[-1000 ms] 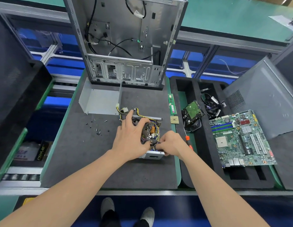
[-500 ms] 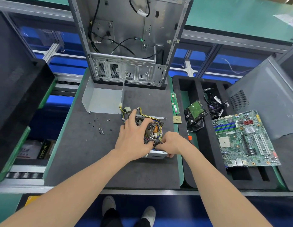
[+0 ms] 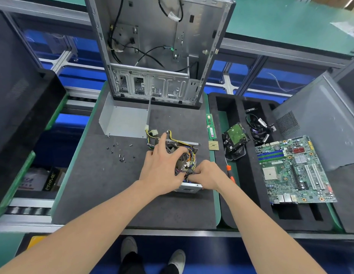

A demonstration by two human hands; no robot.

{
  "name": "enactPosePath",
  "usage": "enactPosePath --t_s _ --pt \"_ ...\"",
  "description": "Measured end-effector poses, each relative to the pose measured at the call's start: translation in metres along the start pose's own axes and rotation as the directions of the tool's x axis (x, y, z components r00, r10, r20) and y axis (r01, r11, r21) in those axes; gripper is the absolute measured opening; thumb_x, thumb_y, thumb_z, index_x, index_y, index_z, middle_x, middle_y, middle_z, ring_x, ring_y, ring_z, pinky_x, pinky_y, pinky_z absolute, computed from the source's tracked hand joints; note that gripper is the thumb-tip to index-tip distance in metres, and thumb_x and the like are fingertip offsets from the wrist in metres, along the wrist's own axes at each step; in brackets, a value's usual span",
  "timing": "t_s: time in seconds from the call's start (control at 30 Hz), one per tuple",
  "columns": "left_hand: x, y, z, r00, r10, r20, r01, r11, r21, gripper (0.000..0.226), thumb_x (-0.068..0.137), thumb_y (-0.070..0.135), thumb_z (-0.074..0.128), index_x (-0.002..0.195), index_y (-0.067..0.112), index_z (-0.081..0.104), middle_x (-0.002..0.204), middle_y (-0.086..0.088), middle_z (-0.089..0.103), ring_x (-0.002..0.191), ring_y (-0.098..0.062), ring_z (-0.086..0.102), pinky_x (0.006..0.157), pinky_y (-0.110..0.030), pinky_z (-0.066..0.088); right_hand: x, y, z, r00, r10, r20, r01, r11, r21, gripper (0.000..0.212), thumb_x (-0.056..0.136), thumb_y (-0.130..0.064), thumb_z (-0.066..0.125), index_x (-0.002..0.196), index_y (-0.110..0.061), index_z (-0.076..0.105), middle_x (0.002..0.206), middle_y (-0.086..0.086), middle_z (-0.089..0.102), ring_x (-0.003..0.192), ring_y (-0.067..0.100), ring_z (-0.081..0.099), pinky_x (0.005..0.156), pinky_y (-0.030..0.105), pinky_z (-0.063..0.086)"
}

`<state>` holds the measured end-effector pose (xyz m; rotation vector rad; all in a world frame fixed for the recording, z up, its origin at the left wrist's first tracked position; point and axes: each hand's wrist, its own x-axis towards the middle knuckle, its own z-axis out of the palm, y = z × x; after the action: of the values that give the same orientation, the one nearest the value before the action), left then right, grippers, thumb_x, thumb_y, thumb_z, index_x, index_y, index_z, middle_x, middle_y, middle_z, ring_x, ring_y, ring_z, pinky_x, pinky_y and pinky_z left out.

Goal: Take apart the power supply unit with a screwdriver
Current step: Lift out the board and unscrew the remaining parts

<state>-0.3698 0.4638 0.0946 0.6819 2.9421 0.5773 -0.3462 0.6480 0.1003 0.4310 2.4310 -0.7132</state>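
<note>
On the far left, a black foam tray (image 3: 24, 115) with a matte, pitted face stands tilted against the conveyor frame. Next comes a dark grey foam mat (image 3: 93, 184), edged in green, with small dark screws (image 3: 120, 155) scattered over it and a bent sheet-metal cover (image 3: 124, 123) lying open-side up. Behind it stands a gutted steel computer case (image 3: 158, 56), perforated along its lower panel.

At the mat's middle sits the power supply unit (image 3: 189, 188), its lid off: a black fan, a crowded board and yellow, black and purple leads show inside a shallow metal shell. The left hand (image 3: 162, 171) braces it from above, fingers spread and thumb hooked over the fan. The right hand (image 3: 208, 175) has its fingers curled tight, pinching the unit's dark wires (image 3: 189, 173) at the near edge.

Rightward lie a green memory stick (image 3: 210, 126) and a square processor chip (image 3: 213, 145). A second black foam tray (image 3: 251, 194) holds the orange-handled screwdriver (image 3: 229, 168), partly hidden by the wrist, a hard drive (image 3: 236, 135), coiled cables (image 3: 259, 127) and a green motherboard (image 3: 292, 171). A grey vented side panel (image 3: 320, 125) leans at the far right.
</note>
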Motion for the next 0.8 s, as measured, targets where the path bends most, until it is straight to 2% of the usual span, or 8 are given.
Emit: enactPosePath --t_s 0.07,0.2,0.47,0.63,0.8 --pt "-0.0003 0.0009 0.0001 1.000 0.001 0.010 -0.001 1.000 0.016 0.067 0.073 0.054 0.070 0.132 0.052 0.040 0.167 -0.020 0.010 0.136 -0.038 0.046 0.097 -0.048 0.044 0.0000 0.0008 0.0003 1.000 0.011 0.006 -0.011 1.000 0.001 0.042 0.085 -0.028 0.071 0.052 -0.012 0.050 0.055 0.006 0.043 0.061 0.023 0.041 0.057 0.029 0.034" --pt "0.0005 0.0017 0.0003 1.000 0.005 0.014 -0.006 1.000 0.025 0.065 0.073 0.054 0.070 0.131 0.053 0.041 0.167 -0.022 0.010 0.137 -0.040 0.047 0.096 -0.047 0.045 -0.0002 0.0016 0.0019 0.999 0.016 -0.029 -0.017 1.000 -0.003 0.046 0.084 -0.030 0.072 0.051 -0.014 0.043 0.054 0.004 0.036 0.061 0.022 0.031 0.050 0.029 0.025" --pt "-0.0003 0.0015 -0.0001 1.000 0.010 0.015 -0.010 1.000 0.027 0.065 0.074 0.055 0.071 0.131 0.052 0.040 0.167 -0.021 0.009 0.138 -0.039 0.046 0.097 -0.048 0.045 -0.0009 0.0002 0.0006 1.000 0.011 -0.014 -0.011 1.000 -0.013 0.038 0.085 -0.031 0.071 0.059 -0.011 0.052 0.054 0.004 0.039 0.058 0.021 0.034 0.050 0.029 0.027" --pt "0.0004 0.0021 -0.0001 1.000 0.016 0.017 -0.016 1.000 0.019 0.065 0.075 0.053 0.072 0.131 0.053 0.040 0.168 -0.020 0.008 0.140 -0.039 0.044 0.099 -0.049 0.045 -0.0003 0.0016 0.0016 1.000 -0.001 -0.030 0.001 1.000 -0.011 0.046 0.085 -0.030 0.071 0.052 -0.013 0.044 0.054 0.004 0.036 0.058 0.022 0.031 0.051 0.030 0.025" --pt "0.0003 0.0023 -0.0001 1.000 0.017 0.018 -0.018 1.000 0.020 0.064 0.075 0.052 0.072 0.130 0.053 0.040 0.168 -0.019 0.006 0.140 -0.040 0.044 0.100 -0.050 0.045 -0.0008 0.0032 0.0021 1.000 -0.025 -0.020 0.024 1.000 -0.012 0.044 0.086 -0.030 0.073 0.051 -0.016 0.050 0.054 0.002 0.039 0.055 0.020 0.032 0.048 0.028 0.027"
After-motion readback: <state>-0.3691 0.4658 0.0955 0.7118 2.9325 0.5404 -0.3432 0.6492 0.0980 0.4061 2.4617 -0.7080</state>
